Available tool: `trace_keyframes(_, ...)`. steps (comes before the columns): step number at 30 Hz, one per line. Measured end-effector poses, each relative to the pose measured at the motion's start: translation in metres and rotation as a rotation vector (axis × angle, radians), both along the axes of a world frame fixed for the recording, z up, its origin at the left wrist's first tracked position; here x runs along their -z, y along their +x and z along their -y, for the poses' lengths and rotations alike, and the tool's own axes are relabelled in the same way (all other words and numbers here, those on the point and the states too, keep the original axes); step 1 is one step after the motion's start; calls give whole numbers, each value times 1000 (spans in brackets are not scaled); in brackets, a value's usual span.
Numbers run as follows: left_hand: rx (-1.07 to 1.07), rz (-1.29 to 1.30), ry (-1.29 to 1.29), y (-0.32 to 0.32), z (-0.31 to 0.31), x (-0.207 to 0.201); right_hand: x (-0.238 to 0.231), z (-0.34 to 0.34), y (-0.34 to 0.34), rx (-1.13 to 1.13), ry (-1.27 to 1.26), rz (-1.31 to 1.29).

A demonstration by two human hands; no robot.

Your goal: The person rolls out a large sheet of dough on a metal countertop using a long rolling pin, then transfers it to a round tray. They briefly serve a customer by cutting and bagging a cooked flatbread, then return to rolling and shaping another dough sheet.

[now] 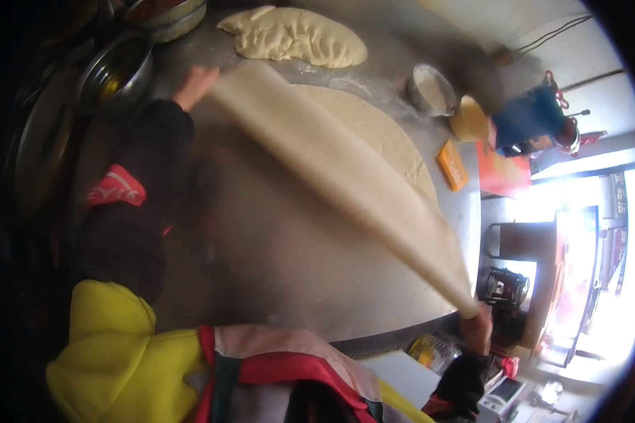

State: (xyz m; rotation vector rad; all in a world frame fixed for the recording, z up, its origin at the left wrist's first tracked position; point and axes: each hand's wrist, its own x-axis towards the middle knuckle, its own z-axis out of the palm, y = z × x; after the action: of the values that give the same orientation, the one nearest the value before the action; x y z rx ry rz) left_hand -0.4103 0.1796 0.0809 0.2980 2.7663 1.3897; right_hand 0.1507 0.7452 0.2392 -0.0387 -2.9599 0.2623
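A large thin sheet of dough point(374, 134) lies on the metal worktop. Across it slants a long pale roll of dough point(346, 169), lifted and blurred by motion; whether a rolling pin is inside it I cannot tell. At its far left end my left hand point(196, 86) is closed on it, arm stretched out. My right hand point(477, 330) grips the narrower near-right end, beyond the worktop's edge. A big folded lump of dough point(296, 37) rests at the back, apart from both hands.
A metal bowl with yellowish liquid point(116, 74) stands at the far left. A metal bowl point(432, 90), a yellow tub point(468, 118) and an orange box point(452, 166) line the right side. The curved worktop edge point(402, 326) runs close to my body.
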Motion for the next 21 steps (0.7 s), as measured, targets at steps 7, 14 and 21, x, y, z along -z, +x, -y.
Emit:
trace_keyframes(7, -115, 183, 123, 13, -11, -22, 41, -44, -31, 626, -1289, -129)
trace_keyframes(14, 6, -128, 736, 18, 15, -204, -121, -65, -59, 469, -909, -476)
trace_keyframes(21, 252, -35, 880, 67, 67, -266, -307, -24, 38, 332, 1063, -589)
